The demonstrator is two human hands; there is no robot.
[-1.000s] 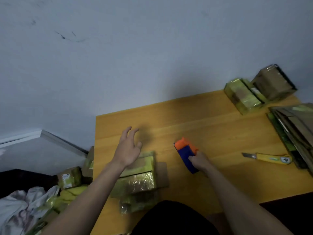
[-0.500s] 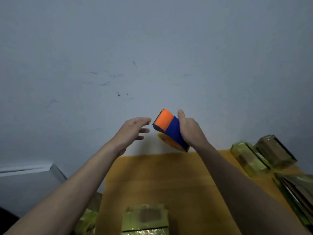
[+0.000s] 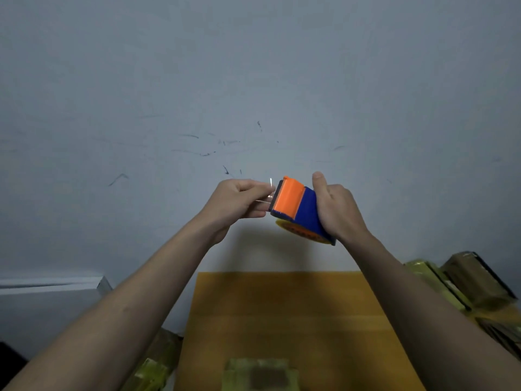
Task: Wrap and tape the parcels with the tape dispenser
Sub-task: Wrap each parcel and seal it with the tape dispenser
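Tape dispenser (image 3: 298, 211) is up in the air over the tabletop (image 3: 282, 311), right hand (image 3: 337, 210) wrapped around it. Left hand (image 3: 236, 201) pinches the tape end (image 3: 269, 193) at the blade. Thin clear tape, could easily fold onto itself or slip loose.

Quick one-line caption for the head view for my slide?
Right hand holds the tape dispenser above the table while the left hand pinches the tape end.
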